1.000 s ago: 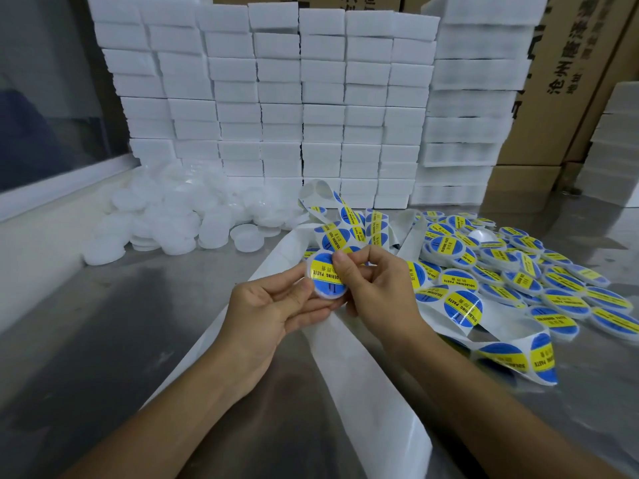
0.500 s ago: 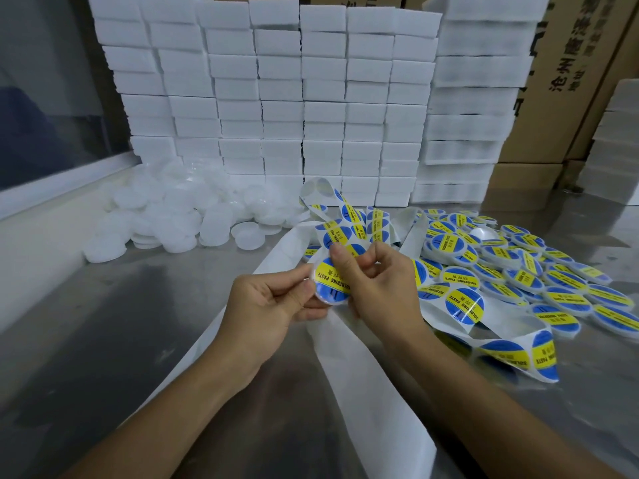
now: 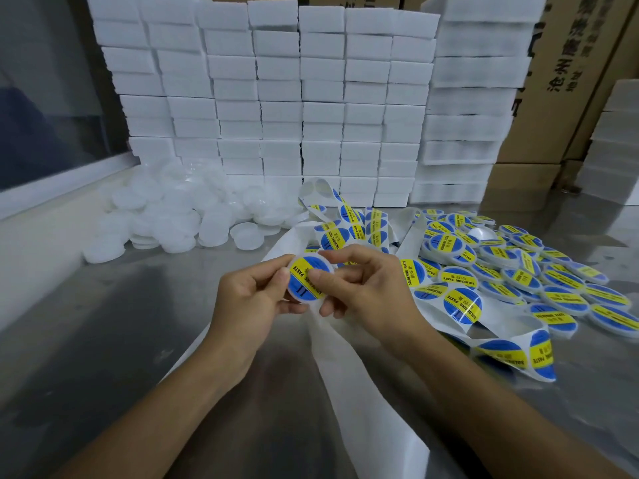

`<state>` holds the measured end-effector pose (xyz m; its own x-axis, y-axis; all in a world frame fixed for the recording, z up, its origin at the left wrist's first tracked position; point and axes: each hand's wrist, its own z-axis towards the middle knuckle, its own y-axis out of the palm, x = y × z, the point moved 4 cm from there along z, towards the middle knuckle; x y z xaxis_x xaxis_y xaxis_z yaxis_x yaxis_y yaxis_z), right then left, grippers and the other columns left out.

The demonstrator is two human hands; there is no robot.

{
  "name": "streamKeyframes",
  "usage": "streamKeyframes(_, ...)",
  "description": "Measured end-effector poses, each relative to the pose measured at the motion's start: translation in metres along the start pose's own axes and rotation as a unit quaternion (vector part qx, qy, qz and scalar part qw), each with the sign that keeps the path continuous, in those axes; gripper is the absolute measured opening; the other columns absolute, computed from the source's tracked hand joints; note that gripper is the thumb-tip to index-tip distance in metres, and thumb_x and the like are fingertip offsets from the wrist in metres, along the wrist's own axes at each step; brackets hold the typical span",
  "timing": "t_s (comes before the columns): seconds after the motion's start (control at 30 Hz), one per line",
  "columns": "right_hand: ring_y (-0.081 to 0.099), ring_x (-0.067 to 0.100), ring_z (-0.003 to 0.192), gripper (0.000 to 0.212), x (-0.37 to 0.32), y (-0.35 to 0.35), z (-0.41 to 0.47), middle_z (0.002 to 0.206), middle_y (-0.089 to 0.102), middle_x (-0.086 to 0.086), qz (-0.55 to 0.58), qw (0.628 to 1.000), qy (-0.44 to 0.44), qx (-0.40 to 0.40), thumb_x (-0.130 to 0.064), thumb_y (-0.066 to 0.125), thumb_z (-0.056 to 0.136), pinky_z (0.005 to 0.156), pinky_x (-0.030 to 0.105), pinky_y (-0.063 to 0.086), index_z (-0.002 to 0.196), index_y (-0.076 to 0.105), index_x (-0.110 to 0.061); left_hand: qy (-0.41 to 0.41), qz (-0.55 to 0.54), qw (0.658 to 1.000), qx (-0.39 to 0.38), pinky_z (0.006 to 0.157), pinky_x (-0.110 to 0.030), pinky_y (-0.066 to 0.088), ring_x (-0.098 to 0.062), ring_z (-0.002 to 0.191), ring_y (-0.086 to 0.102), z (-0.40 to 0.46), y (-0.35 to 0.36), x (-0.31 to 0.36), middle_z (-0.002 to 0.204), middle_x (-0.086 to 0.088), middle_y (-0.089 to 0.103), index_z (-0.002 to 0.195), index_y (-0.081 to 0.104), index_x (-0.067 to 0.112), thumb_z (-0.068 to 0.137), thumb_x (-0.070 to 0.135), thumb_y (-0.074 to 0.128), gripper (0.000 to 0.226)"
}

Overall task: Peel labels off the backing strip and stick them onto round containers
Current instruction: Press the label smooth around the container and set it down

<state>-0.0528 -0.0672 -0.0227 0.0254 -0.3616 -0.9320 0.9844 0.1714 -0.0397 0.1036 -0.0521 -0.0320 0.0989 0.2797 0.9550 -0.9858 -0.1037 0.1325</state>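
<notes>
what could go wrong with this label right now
The right hand presses the label while the left hand grips only the container by its rim, so it might twist and the label crease or sit off-centre. The loose backing strip under both wrists could snag and drag.

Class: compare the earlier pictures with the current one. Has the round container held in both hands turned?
Yes. The round container has turned: its yellow band ran roughly level earlier and now runs steeply. It remains just below the loose label strip, held by left hand and right hand.

Stacked white foam blocks [image 3: 276, 98] at back, brown cardboard boxes [image 3: 570, 81] behind right, metal tabletop [image 3: 103, 340]
</notes>
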Motion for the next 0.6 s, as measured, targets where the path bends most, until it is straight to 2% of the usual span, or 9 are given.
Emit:
streamKeyframes(0.07,0.061,0.018,0.043,0.012,0.000,-0.003,0.000,0.060,0.069,0.013,0.008,1.000,-0.010,0.014,-0.016,0.077,0.084,0.042,0.023,0.047,0.090,0.069,-0.010,0.013,0.019,1.000,-0.008,0.058,-0.023,0.056,-0.015,0.070,0.071,-0.002,0.003,0.002,0.082,-0.002,0.076,0.096,0.074,0.020,0.096,0.002,0.053,0.028)
streamKeyframes(0.2,0.054,0.018,0.035,0.019,0.000,-0.006,0.000,0.064,0.071,0.013,-0.004,0.999,-0.025,0.048,-0.023,0.074,0.086,0.037,0.022,0.043,0.077,0.067,-0.009,0.025,0.040,0.999,-0.024,0.054,-0.019,0.055,-0.009,0.067,0.072,-0.006,0.009,0.004,0.074,0.010,0.075,0.086,0.072,0.028,0.093,0.000,0.056,0.033)
streamKeyframes(0.27,0.054,0.016,0.037,0.018,0.001,-0.006,0.001,0.064,0.070,0.014,-0.013,0.999,-0.021,0.047,-0.021,0.070,0.090,0.039,0.022,0.043,0.081,0.067,-0.007,0.025,0.037,0.999,-0.015,0.054,-0.020,0.056,-0.011,0.065,0.071,-0.006,0.008,0.004,0.074,0.007,0.076,0.087,0.073,0.025,0.093,0.001,0.057,0.029)
streamKeyframes(0.37,0.059,0.014,0.042,0.011,0.003,-0.002,0.001,0.059,0.067,0.011,-0.012,1.000,-0.010,0.018,-0.010,0.061,0.096,0.044,0.021,0.046,0.100,0.067,-0.002,0.011,0.020,1.000,0.011,0.055,-0.022,0.057,-0.013,0.063,0.069,-0.004,0.004,0.002,0.075,-0.001,0.076,0.093,0.073,0.017,0.095,0.005,0.056,0.021)
streamKeyframes(0.43,0.062,0.014,0.047,0.016,0.005,0.002,0.001,0.062,0.067,0.012,-0.005,1.000,-0.002,-0.003,-0.005,0.057,0.097,0.049,0.021,0.048,0.112,0.063,-0.001,-0.002,0.007,1.000,0.030,0.056,-0.024,0.057,-0.015,0.063,0.069,-0.002,0.000,0.001,0.076,-0.004,0.075,0.092,0.072,0.016,0.095,0.007,0.056,0.018)
streamKeyframes(0.6,0.062,0.013,0.048,0.014,0.007,0.004,0.003,0.057,0.065,0.004,0.005,1.000,0.001,0.001,-0.007,0.052,0.100,0.050,0.022,0.049,0.110,0.062,-0.008,-0.015,-0.020,0.999,0.035,0.055,-0.024,0.057,-0.014,0.064,0.070,-0.002,0.001,0.003,0.076,-0.005,0.075,0.090,0.071,0.013,0.093,0.012,0.059,0.012)
